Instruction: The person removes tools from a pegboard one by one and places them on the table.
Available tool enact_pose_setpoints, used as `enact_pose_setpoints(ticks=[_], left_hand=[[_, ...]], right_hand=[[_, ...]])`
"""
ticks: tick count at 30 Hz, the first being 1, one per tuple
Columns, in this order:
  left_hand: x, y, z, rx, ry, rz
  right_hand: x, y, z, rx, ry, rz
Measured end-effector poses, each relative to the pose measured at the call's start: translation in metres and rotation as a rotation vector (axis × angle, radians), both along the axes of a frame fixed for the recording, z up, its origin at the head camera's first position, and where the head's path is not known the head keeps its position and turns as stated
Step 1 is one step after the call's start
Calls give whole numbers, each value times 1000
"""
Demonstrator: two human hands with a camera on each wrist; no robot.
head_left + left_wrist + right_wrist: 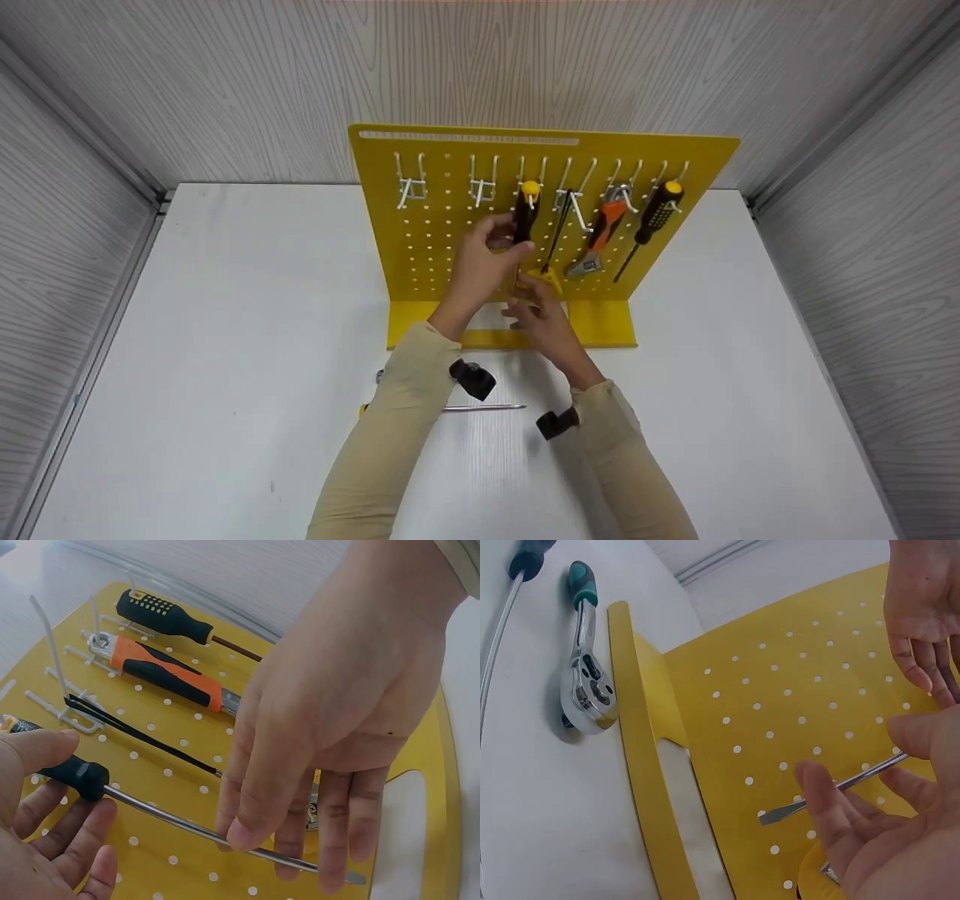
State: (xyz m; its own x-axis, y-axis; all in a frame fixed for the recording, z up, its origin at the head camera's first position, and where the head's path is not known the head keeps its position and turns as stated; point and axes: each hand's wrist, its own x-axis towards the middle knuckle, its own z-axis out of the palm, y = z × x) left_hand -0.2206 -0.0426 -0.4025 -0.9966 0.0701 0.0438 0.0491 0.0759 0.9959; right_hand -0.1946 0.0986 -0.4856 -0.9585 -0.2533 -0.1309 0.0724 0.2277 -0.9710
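A slotted screwdriver (pixel 527 214) with a black handle and yellow end hangs upright at a hook of the yellow pegboard (pixel 420 240). My left hand (pixel 480 266) holds its handle; in the left wrist view the thumb lies over the handle (pixel 71 772) with the fingers beneath. Lower down, my right hand (pixel 551 322) pinches the steel shaft (pixel 180 821) near the flat tip (pixel 780 814). Just right of the hands, a yellow tool (pixel 551 280) hangs by a black cord, partly covered by the right hand.
An adjustable wrench (pixel 606 232) with an orange and black handle and another screwdriver (pixel 658 214) hang farther right. Bare hooks (pixel 409 191) are on the left. On the white table lie a ratchet wrench (pixel 591 690) and a screwdriver (pixel 491 408), partly behind the left forearm in the head view.
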Motion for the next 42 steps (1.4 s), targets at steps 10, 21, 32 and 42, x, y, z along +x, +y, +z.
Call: enact_pose_setpoints(ticks=[10, 21, 32, 42], left_hand=[[3, 0, 3, -20, -18, -8], [6, -2, 8, -39, -37, -18], [11, -4, 7, -39, -24, -17], [15, -5, 7, -43, -23, -33]], right_hand=[[12, 7, 0, 134, 22, -40], [23, 9, -16, 104, -18, -67], [32, 2, -26, 54, -90, -72], [36, 0, -33, 46, -62, -96]])
